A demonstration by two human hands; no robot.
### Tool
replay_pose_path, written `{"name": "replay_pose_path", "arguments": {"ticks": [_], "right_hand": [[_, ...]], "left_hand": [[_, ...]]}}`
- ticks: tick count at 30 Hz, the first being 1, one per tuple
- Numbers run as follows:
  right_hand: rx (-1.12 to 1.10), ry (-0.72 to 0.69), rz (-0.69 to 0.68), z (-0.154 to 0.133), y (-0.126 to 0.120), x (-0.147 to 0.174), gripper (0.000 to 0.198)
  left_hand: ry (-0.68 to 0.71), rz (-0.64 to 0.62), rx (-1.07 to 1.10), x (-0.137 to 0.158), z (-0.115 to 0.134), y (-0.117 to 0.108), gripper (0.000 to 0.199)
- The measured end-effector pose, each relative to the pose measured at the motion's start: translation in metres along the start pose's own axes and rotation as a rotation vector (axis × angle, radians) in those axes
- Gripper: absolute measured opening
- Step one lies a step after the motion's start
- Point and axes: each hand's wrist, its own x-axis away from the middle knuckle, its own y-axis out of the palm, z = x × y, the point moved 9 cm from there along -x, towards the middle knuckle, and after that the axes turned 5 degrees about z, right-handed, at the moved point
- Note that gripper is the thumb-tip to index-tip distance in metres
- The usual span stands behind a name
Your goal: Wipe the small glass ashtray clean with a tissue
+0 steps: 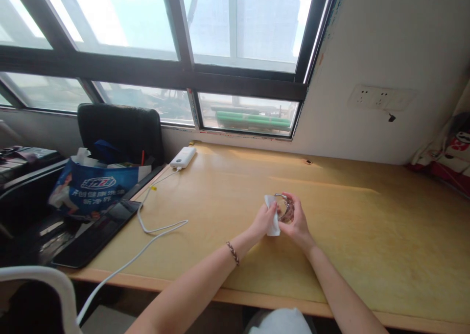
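My right hand (296, 225) is curled round a clear drinking glass (282, 207), tilted so that its round rim faces left. Some of its fingers show through the glass wall. A folded white tissue (272, 221) is pinched in my left hand (261, 221), with the thumb pressed over it. The tissue stands right beside the rim of the glass; whether the two touch I cannot tell. Both hands are close together above the middle of the wooden table (352, 255). A braided bracelet (232, 253) circles my left wrist.
A white power bank (182, 157) lies at the table's far left corner, its white cable (161, 232) looping down the left side. A black tablet-like slab (99, 233) rests at the left edge. Beyond are a blue bag (97, 187) and a black chair (119, 128).
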Motion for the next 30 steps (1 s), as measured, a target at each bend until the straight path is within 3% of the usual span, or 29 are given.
{"name": "replay_pose_path", "arguments": {"ticks": [4, 10, 22, 26, 30], "right_hand": [[-0.018, 0.025, -0.112, -0.003, 0.009, 0.002, 0.066], [-0.079, 0.100, -0.144, 0.006, 0.010, 0.001, 0.066], [-0.161, 0.137, 0.058, 0.026, -0.011, -0.012, 0.067], [-0.189, 0.181, 0.004, 0.030, -0.009, -0.011, 0.057], [-0.270, 0.154, 0.104, 0.030, -0.020, -0.012, 0.052]], "left_hand": [[0.168, -0.024, -0.125, -0.005, 0.026, -0.005, 0.028], [0.204, -0.150, -0.150, 0.007, 0.034, 0.010, 0.043], [0.397, -0.382, -0.279, 0.047, 0.070, 0.050, 0.037], [0.527, -0.421, -0.451, 0.057, 0.077, 0.058, 0.039], [0.659, -0.412, -0.648, 0.059, 0.081, 0.058, 0.038]]}}
